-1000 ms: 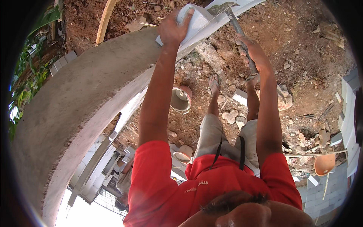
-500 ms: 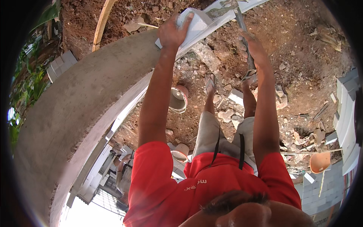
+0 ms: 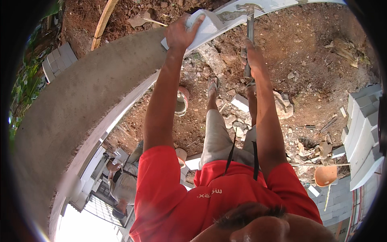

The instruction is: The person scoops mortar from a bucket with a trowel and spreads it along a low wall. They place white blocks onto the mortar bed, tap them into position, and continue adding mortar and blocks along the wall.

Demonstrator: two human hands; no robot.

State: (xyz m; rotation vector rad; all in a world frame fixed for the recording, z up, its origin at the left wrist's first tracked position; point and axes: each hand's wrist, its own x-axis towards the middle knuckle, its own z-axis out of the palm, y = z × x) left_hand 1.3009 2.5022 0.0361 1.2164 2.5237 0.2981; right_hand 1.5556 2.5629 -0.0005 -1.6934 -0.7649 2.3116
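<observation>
A pale grey-white building block point(image 3: 207, 25) sits on top of the low wall at the upper middle. My left hand point(image 3: 180, 34) grips its left end, thumb lying over the upper face; the other fingers are partly hidden. To the right, my right hand point(image 3: 252, 55) is closed around the dark handle of a hammer point(image 3: 250, 30). The hammer's metal head is over the wall top, right of the block; I cannot tell whether it touches. Grey mortar point(image 3: 231, 15) is smeared on the wall top between the block and the hammer head.
A wide grey rendered wall or beam point(image 3: 80, 92) curves along the left. Below my arms stand a mortar bucket point(image 3: 182, 101) and a loose block point(image 3: 240, 103) on rubbly soil. Stacked blocks point(image 3: 363, 125) and an orange container point(image 3: 325, 175) are at right. Another person point(image 3: 125, 181) is lower left.
My right hand has shifted left, its fingers now wrapped more fully round the hammer, which stands straighter. The hammer head has come into view over the wall. My left hand stays on the block.
</observation>
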